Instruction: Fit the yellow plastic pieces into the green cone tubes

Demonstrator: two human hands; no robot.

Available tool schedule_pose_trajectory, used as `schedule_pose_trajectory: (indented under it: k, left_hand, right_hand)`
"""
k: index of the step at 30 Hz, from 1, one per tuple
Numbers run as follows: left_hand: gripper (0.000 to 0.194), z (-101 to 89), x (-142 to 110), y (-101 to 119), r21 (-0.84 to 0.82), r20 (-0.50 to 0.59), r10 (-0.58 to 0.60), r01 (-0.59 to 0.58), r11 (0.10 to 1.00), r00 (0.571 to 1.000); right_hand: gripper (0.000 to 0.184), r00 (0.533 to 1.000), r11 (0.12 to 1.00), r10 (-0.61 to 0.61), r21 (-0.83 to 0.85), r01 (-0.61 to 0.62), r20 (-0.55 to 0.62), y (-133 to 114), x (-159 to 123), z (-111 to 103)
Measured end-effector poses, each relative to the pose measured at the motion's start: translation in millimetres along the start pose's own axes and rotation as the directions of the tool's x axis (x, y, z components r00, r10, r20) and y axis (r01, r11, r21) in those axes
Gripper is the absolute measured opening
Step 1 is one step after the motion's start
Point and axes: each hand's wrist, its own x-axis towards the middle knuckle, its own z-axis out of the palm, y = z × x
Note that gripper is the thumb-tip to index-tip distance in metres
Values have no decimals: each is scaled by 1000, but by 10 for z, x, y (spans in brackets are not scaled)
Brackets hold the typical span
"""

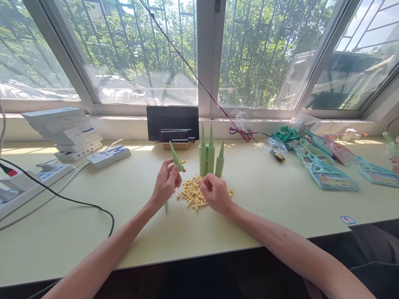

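My left hand (165, 180) grips a pale green pointed cone (174, 153), its tip up and tilted left, with a small yellow piece sticking out beside its base. My right hand (216, 193) is closed in a pinch above the right part of a pile of small yellow pegs (193, 197); what its fingers hold, if anything, is hidden. Just behind the pile stand several upright green stacks of nested cones (203, 161) with pointed tops, the shorter one (220, 162) on the right. Another green pointed piece (166, 207) shows partly below my left wrist.
A dark tablet (173, 120) with a phone in front leans by the window. White boxes (70, 133), a power strip (52, 174) and cables lie left. To the right are a screwdriver (277, 156) and bagged dustpan sets (327, 172). Another person's hand (395, 166) shows at the right edge.
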Motion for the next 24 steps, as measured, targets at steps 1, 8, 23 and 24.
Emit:
schedule_pose_trajectory:
  k: [1,8,23,24]
  left_hand:
    - [31,-18,11,-23,22,-21,1,-1,1000,1000]
    - [27,-27,10,-149,246,6,62,-61,967,998]
    - [19,-63,44,-199,527,51,251,-240,815,967]
    - [20,-66,46,-205,547,49,261,-245,800,964]
  right_hand:
    - [24,1000,1000,-18,-18,18,11,5,-4,3]
    - [9,976,974,-161,-135,181,147,45,-24,38]
    - [22,816,832,-346,-251,494,463,-66,-53,139]
    - [23,796,815,-352,-256,519,493,-84,-54,147]
